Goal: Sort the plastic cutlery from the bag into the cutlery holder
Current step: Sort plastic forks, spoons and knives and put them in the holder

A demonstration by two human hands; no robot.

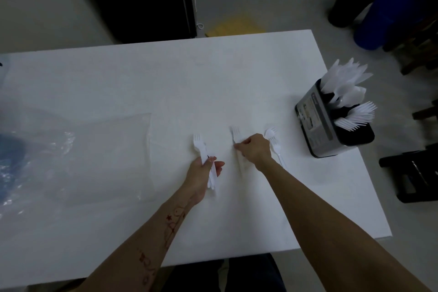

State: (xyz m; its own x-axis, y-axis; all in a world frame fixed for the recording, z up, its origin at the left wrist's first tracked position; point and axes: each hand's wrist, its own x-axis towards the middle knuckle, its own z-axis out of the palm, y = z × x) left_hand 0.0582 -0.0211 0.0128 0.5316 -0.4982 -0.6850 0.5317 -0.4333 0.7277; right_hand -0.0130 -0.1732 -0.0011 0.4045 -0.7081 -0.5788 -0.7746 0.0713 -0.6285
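- Here, white plastic forks lie on the white worktop: a small bunch of forks sits in the left hand, tines pointing away from the person, the fingers curled round the handles.
- The right hand pinches the handle of a single fork that rests on the worktop, fingertips bent down onto it.
- Just beside that hand, on its right, another loose fork lies flat, partly hidden by the wrist.
- The cutlery holder stands upright near the worktop's right edge, well apart from the hands; forks fill its near compartment, and other white pieces stand in the far ones.
- A clear plastic bag lies flat on the left of the worktop.
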